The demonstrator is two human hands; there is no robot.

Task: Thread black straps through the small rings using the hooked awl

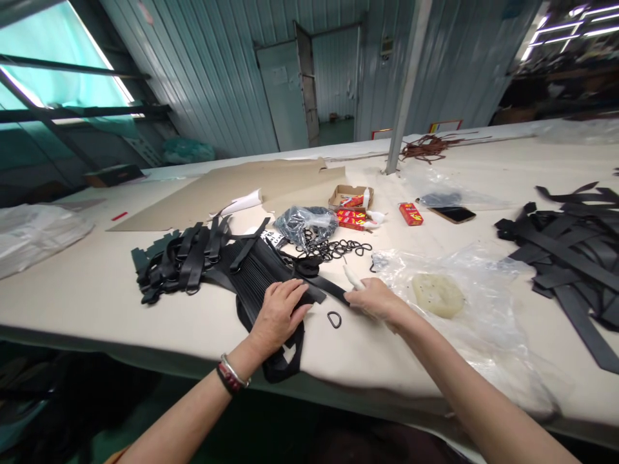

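My left hand (280, 314) lies with its fingers stretched out over a row of black straps (251, 270) laid side by side. My right hand (377, 300) is closed around a small white glue bottle (354, 277), its thin nozzle pointing up and to the left. One black strap end (331, 288) reaches across to the right hand's fingertips; whether they also grip it, I cannot tell. Between the hands, a loose black D-ring (334, 319) rests on the table. Behind them sits a heap of black rings (341, 249).
Finished-looking strap pieces (186, 258) are piled on the left, more black straps (570, 251) on the right. A plastic sheet (488, 322) bears a yellowish lump (438, 295). Farther back are red glue boxes (410, 214), a bagged bundle (307, 224), a phone (453, 214) and a metal post (406, 90).
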